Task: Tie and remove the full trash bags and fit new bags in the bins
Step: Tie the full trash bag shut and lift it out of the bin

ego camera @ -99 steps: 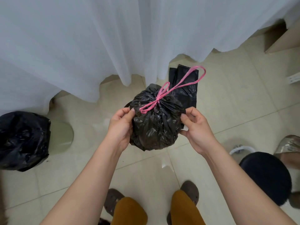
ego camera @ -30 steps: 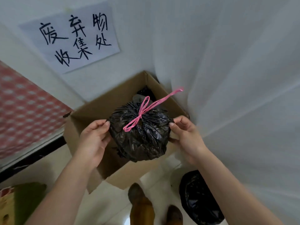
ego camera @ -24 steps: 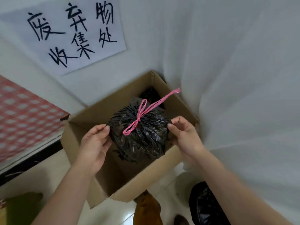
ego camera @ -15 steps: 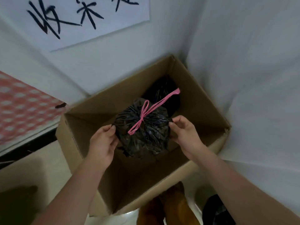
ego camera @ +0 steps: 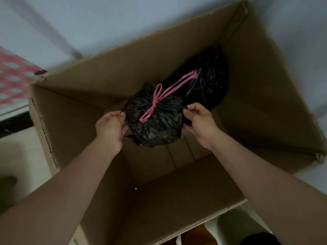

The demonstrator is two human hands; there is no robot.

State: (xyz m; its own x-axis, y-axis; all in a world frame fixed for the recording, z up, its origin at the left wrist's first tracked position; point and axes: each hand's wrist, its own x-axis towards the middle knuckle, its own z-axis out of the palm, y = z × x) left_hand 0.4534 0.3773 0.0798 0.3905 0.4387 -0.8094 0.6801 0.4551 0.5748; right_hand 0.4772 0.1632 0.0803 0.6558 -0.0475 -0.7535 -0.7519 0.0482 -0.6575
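- Your left hand [ego camera: 110, 129] grasps the left side of the tied black trash bag [ego camera: 155, 124], its fingers curled against the crinkled plastic.
- Your right hand [ego camera: 200, 123] pinches the bag's right side, thumb and fingertips closed on a fold of the plastic.
- Both forearms reach down over the near wall of the cardboard box [ego camera: 265, 106], so your hands and the bag are inside the box's open top.
- The trash bag is between your hands, above the box floor near its middle; whether its underside touches the floor you cannot tell, as shadow covers that spot.
- A pink drawstring [ego camera: 160, 100] cinches the bag's neck in a bow, with one long loop running up and to the right toward the far right corner of the box.
- A second black bag [ego camera: 212, 85] lies in that far right corner, just behind the one you hold, and the end of the pink loop lies over it.
- The box flaps stand open; the interior is dim and brown, with the floor seams showing below the bag.
- Outside the box, a pale wall [ego camera: 88, 23] rises behind its far edge, and a red-and-white patterned surface [ego camera: 12, 75] shows at the left.
- A strip of light floor [ego camera: 19, 152] lies beside the box's left wall.
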